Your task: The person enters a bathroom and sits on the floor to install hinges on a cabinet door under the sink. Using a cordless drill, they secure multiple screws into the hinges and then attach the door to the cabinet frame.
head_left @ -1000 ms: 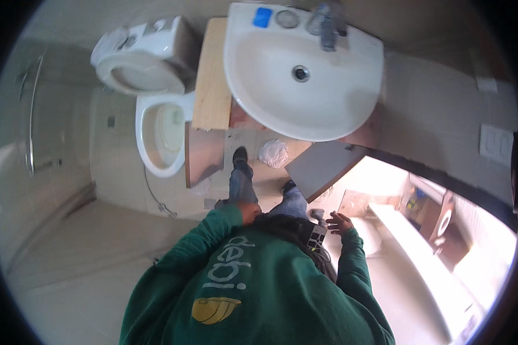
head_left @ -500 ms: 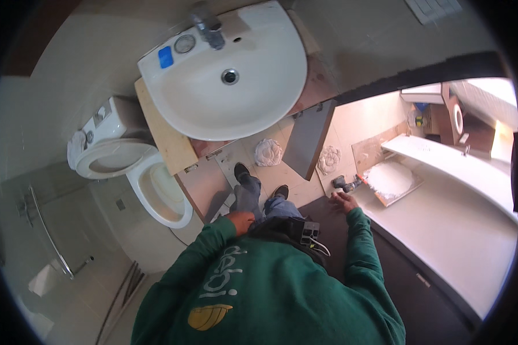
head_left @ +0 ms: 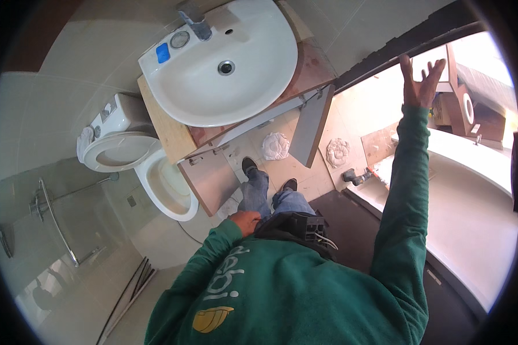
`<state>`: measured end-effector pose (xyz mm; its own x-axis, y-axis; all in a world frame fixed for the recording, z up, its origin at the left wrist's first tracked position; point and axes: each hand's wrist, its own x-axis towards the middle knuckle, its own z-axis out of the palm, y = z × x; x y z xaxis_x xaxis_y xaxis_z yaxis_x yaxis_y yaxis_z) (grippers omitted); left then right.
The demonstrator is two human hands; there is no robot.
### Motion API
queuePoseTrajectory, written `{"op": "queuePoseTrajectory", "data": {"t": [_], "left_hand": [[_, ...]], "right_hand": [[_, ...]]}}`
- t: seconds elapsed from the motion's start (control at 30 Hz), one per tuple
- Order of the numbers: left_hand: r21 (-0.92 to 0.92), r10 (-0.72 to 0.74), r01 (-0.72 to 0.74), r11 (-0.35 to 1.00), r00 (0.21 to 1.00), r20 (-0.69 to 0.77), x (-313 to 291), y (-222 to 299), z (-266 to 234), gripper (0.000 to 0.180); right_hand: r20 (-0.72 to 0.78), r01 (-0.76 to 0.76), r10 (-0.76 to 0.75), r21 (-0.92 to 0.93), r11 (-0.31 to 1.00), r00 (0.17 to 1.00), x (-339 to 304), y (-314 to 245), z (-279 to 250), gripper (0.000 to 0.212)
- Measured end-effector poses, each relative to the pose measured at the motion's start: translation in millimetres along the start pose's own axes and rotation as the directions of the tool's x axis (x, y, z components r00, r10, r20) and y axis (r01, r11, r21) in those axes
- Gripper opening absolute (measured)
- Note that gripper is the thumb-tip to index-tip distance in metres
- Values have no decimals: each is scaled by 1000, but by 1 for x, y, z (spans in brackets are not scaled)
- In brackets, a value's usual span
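Note:
My right hand (head_left: 422,83) is raised on an outstretched arm, fingers spread and nothing held, beside the dark frame (head_left: 408,43) of the bright opening. Whether a fingertip touches the frame I cannot tell. My left hand (head_left: 245,223) rests low at my waist with its fingers curled; what they hold, if anything, is hidden. Next to it, a dark pouch with a grey block and a white cable (head_left: 313,228) hangs at my waist. In front of me a white washbasin (head_left: 253,86) with a grey tap (head_left: 197,22) sits on a cabinet whose doors (head_left: 311,126) stand open.
A white toilet (head_left: 170,190) stands at the left with its lid raised. Two crumpled whitish bundles (head_left: 275,146) lie on the tiled floor. At the right are a cordless drill (head_left: 357,176) and a large white tub-like piece (head_left: 460,230). Thin bars (head_left: 126,299) lean at the lower left.
My right hand has risen from beside the drill, up and to the right toward the dark frame, its fingers spreading. The left hand stays at my waist. The view has shifted slightly.

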<state>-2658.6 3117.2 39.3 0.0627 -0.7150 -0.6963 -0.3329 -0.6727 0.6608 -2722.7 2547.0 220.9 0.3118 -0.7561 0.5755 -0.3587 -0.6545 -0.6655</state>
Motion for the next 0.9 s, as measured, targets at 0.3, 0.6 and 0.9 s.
{"op": "queuePoseTrajectory", "data": {"t": [0.3, 0.6, 0.9], "left_hand": [[-58, 88, -89, 994, 996, -23, 3, 4, 25, 26], [-127, 64, -85, 988, 985, -160, 138, 46, 17, 80], [-259, 214, -175, 950, 968, 130, 240, 174, 48, 137]], "right_hand": [[-166, 142, -149, -54, 988, 975, 50, -15, 45, 139], [-186, 174, -169, 13, 985, 968, 52, 11, 57, 132], [-240, 240, -241, -34, 970, 940, 49, 4, 65, 118]]}}
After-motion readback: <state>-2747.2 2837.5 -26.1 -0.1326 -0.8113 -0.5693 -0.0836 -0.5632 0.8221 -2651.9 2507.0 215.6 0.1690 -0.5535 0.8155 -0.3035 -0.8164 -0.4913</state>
